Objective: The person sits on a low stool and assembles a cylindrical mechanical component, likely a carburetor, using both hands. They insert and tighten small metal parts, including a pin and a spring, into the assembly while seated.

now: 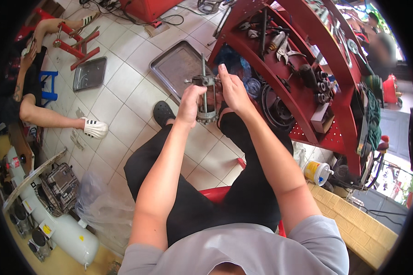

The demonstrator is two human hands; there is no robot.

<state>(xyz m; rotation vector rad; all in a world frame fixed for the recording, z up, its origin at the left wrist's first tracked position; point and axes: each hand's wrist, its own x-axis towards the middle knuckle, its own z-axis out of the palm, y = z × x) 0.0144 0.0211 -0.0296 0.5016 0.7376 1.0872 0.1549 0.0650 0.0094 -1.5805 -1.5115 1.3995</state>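
In front of my knees I hold a metal puller-like assembly (205,96), with a long rod standing up through its top block and a toothed ring at its lower end. My left hand (190,103) is closed around its left side, thumb across the frame. On the other side, my right hand (234,94) grips it with the thumb pointing up; its fingers are blurred and partly hidden behind the metal. Beyond the assembly, a grey metal tray (176,64) lies on the tiled floor.
A red tool rack (280,78) with pliers and sockets stands close at my right. Another person (32,96) sits at the far left, near a smaller tray (90,73) and a red stand (78,43). A white tank (69,233) lies lower left; a white bucket (317,172) stands right.
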